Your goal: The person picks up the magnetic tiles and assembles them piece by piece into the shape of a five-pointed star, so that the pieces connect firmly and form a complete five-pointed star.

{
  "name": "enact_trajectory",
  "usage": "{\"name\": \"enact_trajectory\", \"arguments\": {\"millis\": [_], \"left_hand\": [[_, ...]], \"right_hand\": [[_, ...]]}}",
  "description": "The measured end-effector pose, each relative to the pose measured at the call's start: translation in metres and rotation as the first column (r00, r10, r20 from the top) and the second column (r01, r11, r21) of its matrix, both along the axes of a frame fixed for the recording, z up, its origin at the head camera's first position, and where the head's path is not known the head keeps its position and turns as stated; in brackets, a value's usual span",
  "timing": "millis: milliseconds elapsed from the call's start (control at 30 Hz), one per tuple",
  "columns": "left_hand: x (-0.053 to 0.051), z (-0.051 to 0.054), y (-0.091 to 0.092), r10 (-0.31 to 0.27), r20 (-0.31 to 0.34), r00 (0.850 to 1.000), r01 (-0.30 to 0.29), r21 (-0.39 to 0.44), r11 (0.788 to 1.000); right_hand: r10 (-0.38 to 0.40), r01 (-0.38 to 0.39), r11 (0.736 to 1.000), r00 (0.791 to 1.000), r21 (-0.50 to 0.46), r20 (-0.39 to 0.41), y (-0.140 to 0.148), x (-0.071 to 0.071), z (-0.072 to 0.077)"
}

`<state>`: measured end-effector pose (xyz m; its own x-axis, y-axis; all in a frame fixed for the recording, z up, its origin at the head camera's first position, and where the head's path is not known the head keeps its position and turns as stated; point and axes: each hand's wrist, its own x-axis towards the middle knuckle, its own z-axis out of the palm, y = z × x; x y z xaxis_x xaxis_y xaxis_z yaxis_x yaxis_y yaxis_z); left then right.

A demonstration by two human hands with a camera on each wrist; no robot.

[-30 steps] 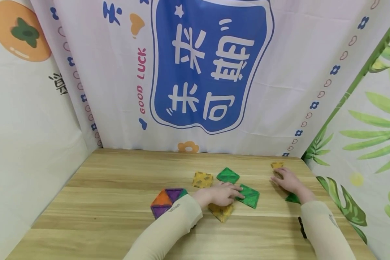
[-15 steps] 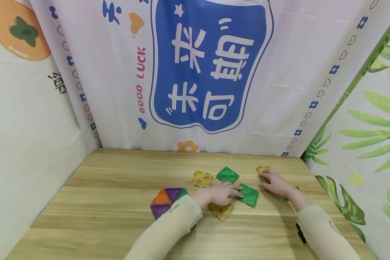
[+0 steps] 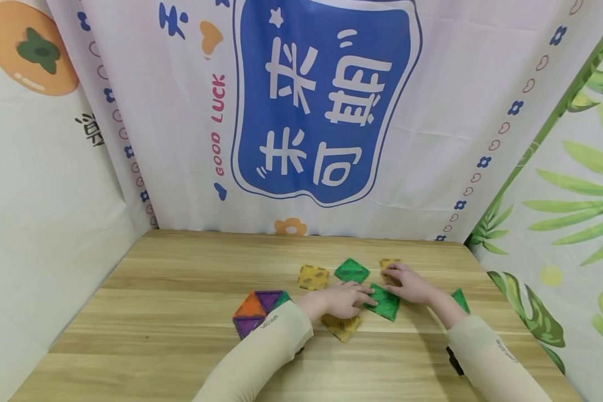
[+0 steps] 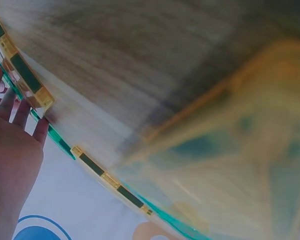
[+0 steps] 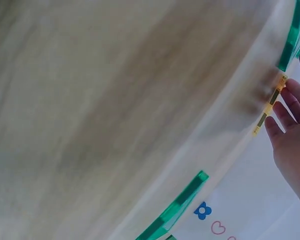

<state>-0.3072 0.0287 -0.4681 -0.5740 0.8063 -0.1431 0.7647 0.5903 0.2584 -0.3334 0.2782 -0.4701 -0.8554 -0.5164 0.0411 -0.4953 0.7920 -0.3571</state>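
desk (image 3: 181,312): wood-grained, across the lower part of the frame; flat, see-through coloured tiles lie on it.

left hand (image 3: 341,300): right of centre in the lower frame, in a cream sleeve (image 3: 258,352). fingers extended and a little spread, tips resting on the left side of a green square tile (image 3: 386,304); nothing gripped.

right hand (image 3: 411,285): further right, in a matching sleeve. fingers loosely bent rather than clenched, tips touching a small yellow tile (image 3: 388,262) just above the green square tile; the hand covers part of it. thumb close to the green square tile's upper right edge; whether it touches cannot be told. the right wrist view gives the fingertips at the yellow edge.

yellow pointed tile (image 3: 344,329): below the left hand, partly hidden by it, one corner toward the bottom of the frame.

green diamond-set tile (image 3: 352,270): above the left hand.

yellow square tile (image 3: 312,277): to its left, apart from it.

tile cluster (image 3: 256,311): orange, purple and green triangles joined edge to edge, left of the left wrist, partly behind the sleeve.

far green tile (image 3: 460,300): near the desk's right edge, beyond the right forearm, partly hidden.

printed cloth (image 3: 321,100): hanging at the back, blue panel with white characters.
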Motion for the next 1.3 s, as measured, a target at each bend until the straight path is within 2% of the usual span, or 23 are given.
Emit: {"name": "enact_trajectory", "arguments": {"millis": [133, 267, 367, 533, 767, 967, 1167, 1300], "left_hand": [[-0.001, -0.001, 0.000, -0.002, 0.008, 1.000, 0.002, 0.006, 1.000], [-0.001, -0.002, 0.000, -0.006, 0.008, 1.000, 0.005, 0.006, 1.000], [0.000, -0.001, -0.001, -0.002, 0.003, 1.000, 0.002, 0.003, 1.000], [0.000, -0.001, -0.001, -0.001, -0.004, 1.000, 0.001, 0.004, 1.000], [0.001, 0.000, -0.001, 0.010, 0.014, 1.000, -0.010, 0.012, 1.000], [-0.001, 0.002, 0.001, 0.021, 0.053, 0.998, -0.023, 0.032, 0.999], [-0.002, 0.003, 0.000, 0.024, 0.081, 0.996, -0.029, 0.056, 0.998], [-0.003, 0.006, 0.001, 0.018, 0.096, 0.995, -0.024, 0.065, 0.998]], "right_hand": [[-0.003, 0.003, 0.998, 1.000, -0.068, 0.008, 0.011, 0.002, 0.002], [-0.024, 0.025, 0.994, 1.000, -0.111, 0.013, 0.038, 0.009, 0.010], [-0.046, 0.049, 0.993, 0.999, -0.109, 0.028, 0.062, 0.016, 0.014], [-0.092, 0.096, 0.992, 0.995, -0.086, 0.045, 0.101, 0.027, 0.012], [-0.150, 0.151, 0.988, 0.988, -0.032, 0.020, 0.132, 0.038, 0.005], [-0.180, 0.181, 0.984, 0.983, 0.008, -0.031, 0.130, 0.034, -0.004], [-0.205, 0.205, 0.979, 0.979, 0.021, -0.013, 0.107, 0.019, -0.005], [-0.184, 0.184, 0.983, 0.983, 0.020, -0.004, 0.088, 0.009, -0.002]]}}
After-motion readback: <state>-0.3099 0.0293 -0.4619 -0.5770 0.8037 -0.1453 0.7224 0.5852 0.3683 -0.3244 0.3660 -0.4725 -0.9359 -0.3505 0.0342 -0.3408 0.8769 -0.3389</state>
